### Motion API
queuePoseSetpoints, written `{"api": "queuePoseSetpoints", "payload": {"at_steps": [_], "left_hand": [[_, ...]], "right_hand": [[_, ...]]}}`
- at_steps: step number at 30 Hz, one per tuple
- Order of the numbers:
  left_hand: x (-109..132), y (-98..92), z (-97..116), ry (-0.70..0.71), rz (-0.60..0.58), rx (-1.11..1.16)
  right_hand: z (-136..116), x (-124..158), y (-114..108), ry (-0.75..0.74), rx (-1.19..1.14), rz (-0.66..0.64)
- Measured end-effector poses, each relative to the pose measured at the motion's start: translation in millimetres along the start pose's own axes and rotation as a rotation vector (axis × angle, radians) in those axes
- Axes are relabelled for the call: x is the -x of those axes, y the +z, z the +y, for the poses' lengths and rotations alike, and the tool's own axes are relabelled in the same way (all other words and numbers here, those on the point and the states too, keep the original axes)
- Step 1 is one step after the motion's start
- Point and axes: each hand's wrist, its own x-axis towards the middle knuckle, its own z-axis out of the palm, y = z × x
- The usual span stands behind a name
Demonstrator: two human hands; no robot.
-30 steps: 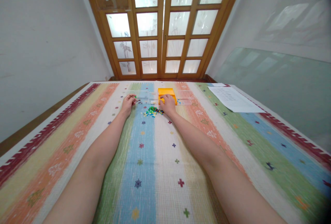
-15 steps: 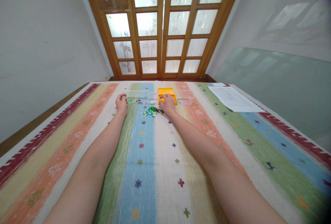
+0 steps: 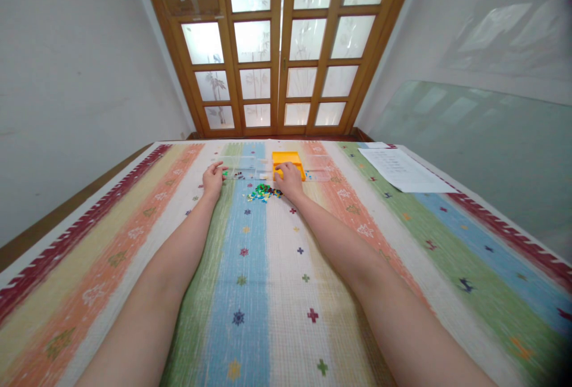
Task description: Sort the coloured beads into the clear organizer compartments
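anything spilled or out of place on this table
Yes: a heap of small coloured pieces lies loose on the striped cloth between the left hand and the right hand, just short of the clear tray and the orange tray, not in either. Nothing else looks odd.

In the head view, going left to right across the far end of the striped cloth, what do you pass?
left hand → pile of small coloured pieces → right hand → sheet of paper

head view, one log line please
left hand: at clear tray, left end | right hand: at orange tray, near edge | coloured pieces: piled between hands
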Motion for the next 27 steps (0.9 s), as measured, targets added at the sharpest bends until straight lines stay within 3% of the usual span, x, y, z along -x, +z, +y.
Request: {"api": "queuePoseSetpoints", "payload": {"at_steps": [5, 12, 15, 20, 27], "left_hand": [[0.2, 0.9, -2.9, 0.051, -0.056, -0.108], [-0.1, 0.6, -2.6, 0.072, -0.067, -0.168], [1.0, 1.0, -2.1, 0.083, -0.083, -0.174], [3.9, 1.2, 0.7, 0.101, -0.100, -0.215], [7.3, 2.0, 4.3, 0.104, -0.114, -0.232]], "right_hand": [[-6.3, 1.3, -2.7, -0.119, 0.017, -0.032], [-42.6, 9.6, -7.2, -0.617, -0.026, -0.316], [-60.6, 15.4, -9.2, -0.744, -0.050, -0.368], [-71.5, 23.1, -5.6, -0.825, -0.036, -0.414], [-69.6, 25.0, -5.8, -0.774, -0.019, -0.515]]}}
